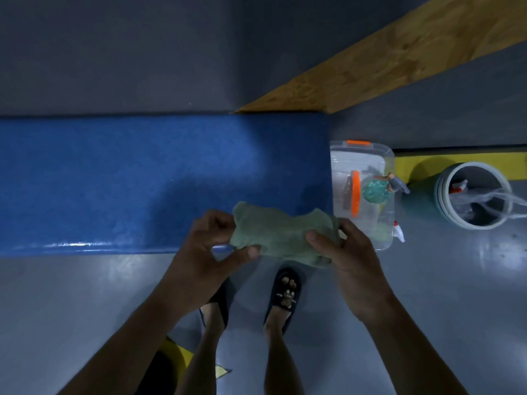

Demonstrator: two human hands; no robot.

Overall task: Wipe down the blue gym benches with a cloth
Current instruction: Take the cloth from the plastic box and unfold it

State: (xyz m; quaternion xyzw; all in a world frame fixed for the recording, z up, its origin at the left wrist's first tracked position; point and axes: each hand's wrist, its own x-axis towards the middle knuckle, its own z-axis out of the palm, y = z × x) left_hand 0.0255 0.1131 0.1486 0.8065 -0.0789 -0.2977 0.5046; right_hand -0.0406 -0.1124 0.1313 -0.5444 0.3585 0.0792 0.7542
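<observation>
A long blue gym bench [142, 178] runs across the view from the left edge to its right end near the middle. I hold a green cloth [281, 233] in the air over the bench's near right corner. My left hand [212, 246] pinches the cloth's left end between thumb and fingers. My right hand [345, 253] grips its right end, thumb on top. The cloth is bunched between the two hands.
A clear plastic box [363, 166] with orange latches stands on the floor against the bench's right end, with a green spray bottle [376, 189] on it. A white bucket [473, 195] holding bottles stands further right. A wooden board [399, 55] slants behind. My feet in black slippers [285, 295] stand on the grey floor.
</observation>
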